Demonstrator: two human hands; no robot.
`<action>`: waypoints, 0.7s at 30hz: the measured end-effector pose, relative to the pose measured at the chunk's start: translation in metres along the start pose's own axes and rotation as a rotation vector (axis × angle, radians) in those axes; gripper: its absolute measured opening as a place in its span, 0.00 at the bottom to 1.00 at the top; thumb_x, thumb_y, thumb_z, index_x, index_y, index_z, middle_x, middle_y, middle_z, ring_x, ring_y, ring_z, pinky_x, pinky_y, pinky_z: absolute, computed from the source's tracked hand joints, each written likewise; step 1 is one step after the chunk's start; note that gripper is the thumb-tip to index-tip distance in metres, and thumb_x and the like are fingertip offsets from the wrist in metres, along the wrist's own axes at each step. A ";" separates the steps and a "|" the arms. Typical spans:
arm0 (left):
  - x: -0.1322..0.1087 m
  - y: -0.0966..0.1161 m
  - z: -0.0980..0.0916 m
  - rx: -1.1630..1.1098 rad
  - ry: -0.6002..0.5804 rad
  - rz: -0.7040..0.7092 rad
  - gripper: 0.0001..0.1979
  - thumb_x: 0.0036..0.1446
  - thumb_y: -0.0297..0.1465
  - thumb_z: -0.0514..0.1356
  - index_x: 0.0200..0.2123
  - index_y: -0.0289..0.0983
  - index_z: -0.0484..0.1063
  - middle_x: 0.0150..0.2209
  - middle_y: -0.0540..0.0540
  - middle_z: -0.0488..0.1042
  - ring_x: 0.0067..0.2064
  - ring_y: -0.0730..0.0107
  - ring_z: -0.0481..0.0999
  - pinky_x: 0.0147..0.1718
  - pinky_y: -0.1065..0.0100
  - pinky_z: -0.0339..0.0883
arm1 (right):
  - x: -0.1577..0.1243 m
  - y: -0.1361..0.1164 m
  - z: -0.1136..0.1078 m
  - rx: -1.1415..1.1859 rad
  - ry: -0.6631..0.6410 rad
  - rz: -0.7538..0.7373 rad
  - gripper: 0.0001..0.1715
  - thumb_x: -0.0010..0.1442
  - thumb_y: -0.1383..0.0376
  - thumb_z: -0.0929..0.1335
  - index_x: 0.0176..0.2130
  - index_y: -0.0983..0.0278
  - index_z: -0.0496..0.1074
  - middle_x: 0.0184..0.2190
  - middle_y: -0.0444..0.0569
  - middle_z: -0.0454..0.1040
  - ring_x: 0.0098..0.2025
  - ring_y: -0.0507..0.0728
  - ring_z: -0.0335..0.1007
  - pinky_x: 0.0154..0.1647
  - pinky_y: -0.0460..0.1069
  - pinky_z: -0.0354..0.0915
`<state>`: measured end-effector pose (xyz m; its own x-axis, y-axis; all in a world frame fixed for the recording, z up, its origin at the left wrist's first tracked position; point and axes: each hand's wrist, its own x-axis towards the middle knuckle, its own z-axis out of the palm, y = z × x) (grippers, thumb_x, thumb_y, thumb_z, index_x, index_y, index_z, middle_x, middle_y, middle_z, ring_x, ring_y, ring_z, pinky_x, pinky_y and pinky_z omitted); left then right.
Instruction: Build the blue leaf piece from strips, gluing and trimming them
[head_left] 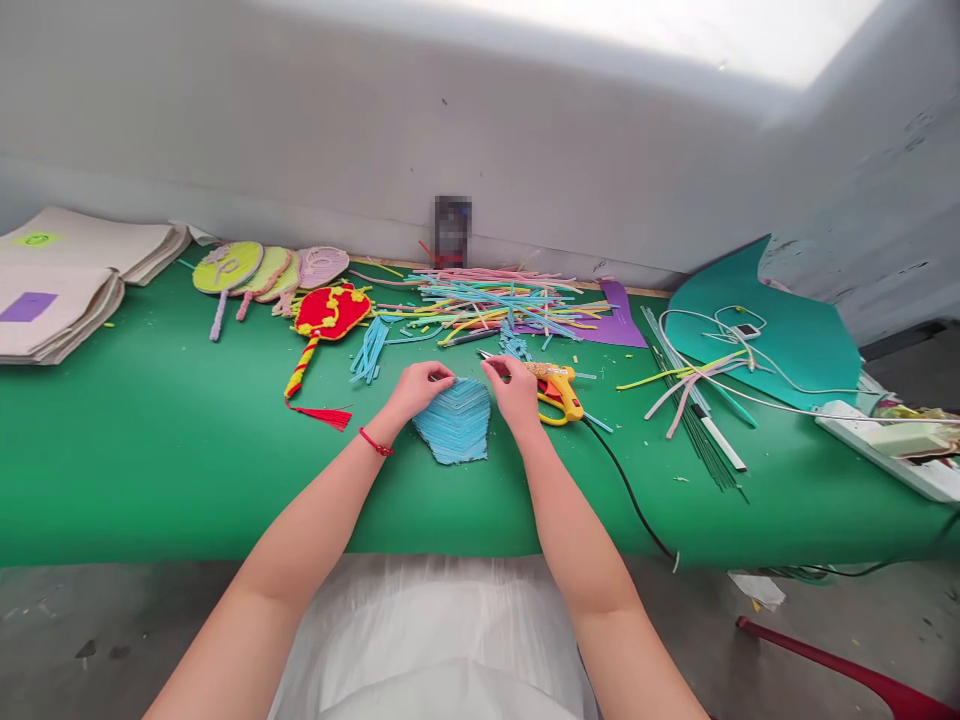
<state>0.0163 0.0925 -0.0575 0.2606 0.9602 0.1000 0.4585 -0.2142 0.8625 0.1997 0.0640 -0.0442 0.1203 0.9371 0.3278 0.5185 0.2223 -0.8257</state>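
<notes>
A light blue ribbed fan-shaped piece [454,424] lies flat on the green table [150,450] in front of me. My left hand [417,388] rests at its top left corner, fingers curled and pressed on the edge. At the top right corner my right hand [513,390] does the same, fingers pinched together. A red string bracelet circles my left wrist. A yellow and orange glue gun [556,390] lies just right of my right hand, its black cord [630,490] running off the table's front edge.
A heap of coloured strips [487,300] lies behind the hands. Finished fans, a red and yellow one [326,315] and pastel ones [247,270], lie at the back left beside cloth bags [67,280]. Teal sheet [772,320], white cables and thin rods [697,410] are at right.
</notes>
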 end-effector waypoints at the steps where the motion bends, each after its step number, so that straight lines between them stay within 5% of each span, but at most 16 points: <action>1: 0.000 -0.001 0.001 0.018 -0.013 0.001 0.11 0.49 0.38 0.59 0.31 0.37 0.75 0.33 0.45 0.78 0.35 0.65 0.74 0.38 0.66 0.65 | 0.002 0.001 -0.006 -0.064 0.034 -0.016 0.16 0.59 0.55 0.63 0.37 0.62 0.73 0.35 0.50 0.73 0.34 0.55 0.67 0.40 0.50 0.62; 5: 0.000 -0.005 0.002 0.039 -0.070 -0.025 0.13 0.49 0.39 0.58 0.33 0.38 0.75 0.35 0.45 0.78 0.37 0.63 0.74 0.38 0.65 0.66 | 0.006 0.014 -0.038 -0.376 0.124 0.040 0.12 0.57 0.59 0.63 0.36 0.63 0.72 0.37 0.53 0.71 0.39 0.58 0.65 0.43 0.53 0.60; 9: -0.001 -0.006 0.001 0.086 -0.153 -0.047 0.16 0.45 0.39 0.61 0.37 0.38 0.75 0.39 0.45 0.78 0.41 0.60 0.74 0.40 0.64 0.66 | 0.003 0.041 -0.071 -0.620 0.322 0.265 0.15 0.54 0.57 0.66 0.37 0.64 0.71 0.41 0.57 0.68 0.45 0.63 0.63 0.44 0.55 0.59; 13: 0.000 -0.006 -0.002 0.097 -0.236 -0.043 0.18 0.43 0.37 0.61 0.40 0.37 0.74 0.42 0.45 0.77 0.43 0.59 0.74 0.42 0.63 0.66 | -0.001 0.066 -0.085 -0.606 0.231 0.473 0.22 0.48 0.50 0.69 0.34 0.66 0.71 0.36 0.59 0.70 0.41 0.64 0.66 0.41 0.55 0.60; 17: 0.001 -0.009 -0.002 0.084 -0.235 -0.040 0.18 0.45 0.37 0.59 0.40 0.37 0.74 0.41 0.44 0.77 0.44 0.58 0.74 0.42 0.63 0.66 | 0.000 0.076 -0.084 -0.515 0.208 0.431 0.20 0.48 0.49 0.69 0.26 0.65 0.71 0.30 0.57 0.71 0.36 0.62 0.67 0.39 0.54 0.60; 21: 0.002 -0.010 -0.001 0.079 -0.233 -0.041 0.18 0.44 0.38 0.59 0.39 0.37 0.75 0.40 0.45 0.77 0.43 0.58 0.74 0.42 0.63 0.66 | 0.006 0.076 -0.083 -0.468 0.362 0.363 0.23 0.51 0.48 0.66 0.30 0.65 0.71 0.34 0.56 0.70 0.34 0.58 0.66 0.39 0.52 0.61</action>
<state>0.0114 0.0963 -0.0654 0.4253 0.9031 -0.0598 0.5356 -0.1978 0.8210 0.3104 0.0642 -0.0671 0.5883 0.7630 0.2679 0.6925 -0.3043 -0.6541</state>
